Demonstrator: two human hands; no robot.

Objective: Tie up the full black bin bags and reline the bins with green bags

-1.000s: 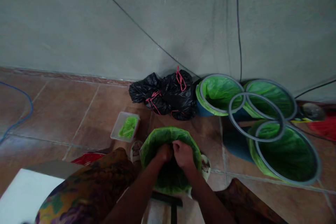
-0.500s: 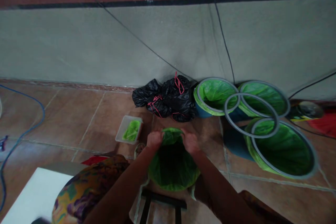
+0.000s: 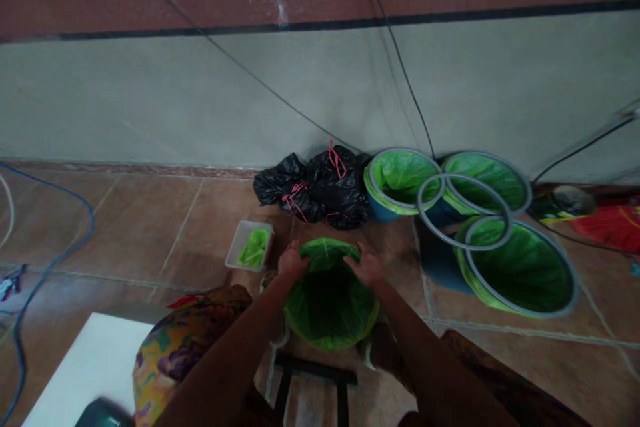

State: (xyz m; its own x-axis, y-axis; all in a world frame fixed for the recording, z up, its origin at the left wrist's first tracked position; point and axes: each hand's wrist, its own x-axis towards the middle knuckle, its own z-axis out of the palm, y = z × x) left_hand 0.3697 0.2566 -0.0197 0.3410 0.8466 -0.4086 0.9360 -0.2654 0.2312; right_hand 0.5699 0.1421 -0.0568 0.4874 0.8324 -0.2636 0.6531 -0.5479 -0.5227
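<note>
A bin lined with a green bin bag point(image 3: 330, 330) stands on the floor between my knees, its dark mouth facing me. At the left of its far rim, my left hand point(image 3: 293, 261) grips the bag's edge. On the opposite side my right hand point(image 3: 367, 267) is closed on the same edge, thumb toward the inside. The bag is folded outward over the rim and hides the bin's walls. A loose grey ring point(image 3: 480, 248) rests across the rims of the lined bins to the right.
Three lined bins with grey rings, including the nearest bin point(image 3: 520, 267), stand at right. Black tied bags point(image 3: 335, 187) lie by the wall. A plastic tub point(image 3: 237, 250) holds folded green bags. At left are a blue cable point(image 3: 75, 247) and a white board point(image 3: 90, 360).
The bag's far edge now shows more widely spread between my hands, which have moved slightly apart. My view has shifted a little; the other bins and the ring have stayed put.
</note>
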